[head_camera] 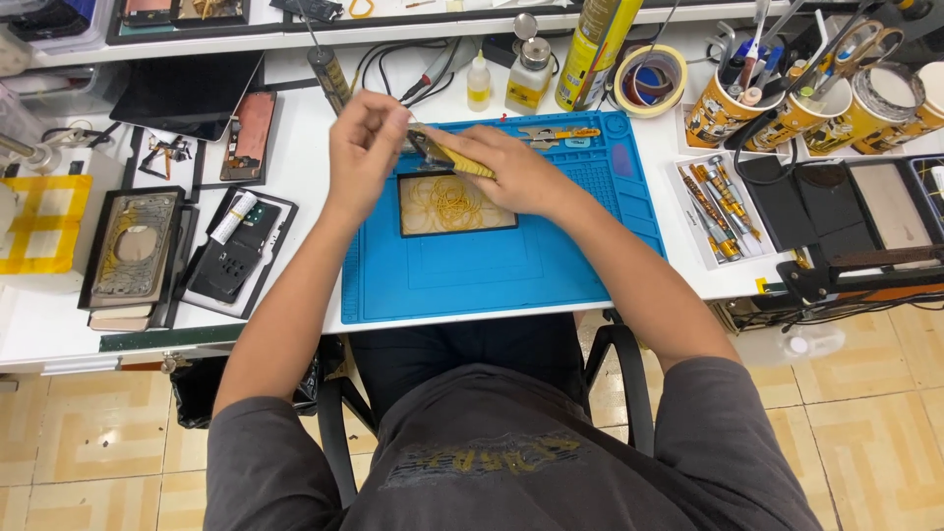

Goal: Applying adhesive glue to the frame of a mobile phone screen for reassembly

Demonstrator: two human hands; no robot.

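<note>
Working over a blue silicone mat (pixel 551 258) on the white table (pixel 305 187), the person has both hands raised close together above a dark-framed rectangular panel (pixel 455 205) with a gold circular pattern, which lies flat near the middle of the mat. The right hand (pixel 516 172) is closed around a small yellow-and-dark tool (pixel 454 157), its tip pointing toward the left hand (pixel 366 143), whose fingers are pinched together at that tip; what they pinch is too small to tell. Metal tweezers (pixel 556 133) lie along the far edge of the mat. A roll of tape (pixel 649 79) and a yellow spray can (pixel 595 44) stand beyond it, and a tray of screwdrivers (pixel 716 211) sits just right of the mat.
</note>
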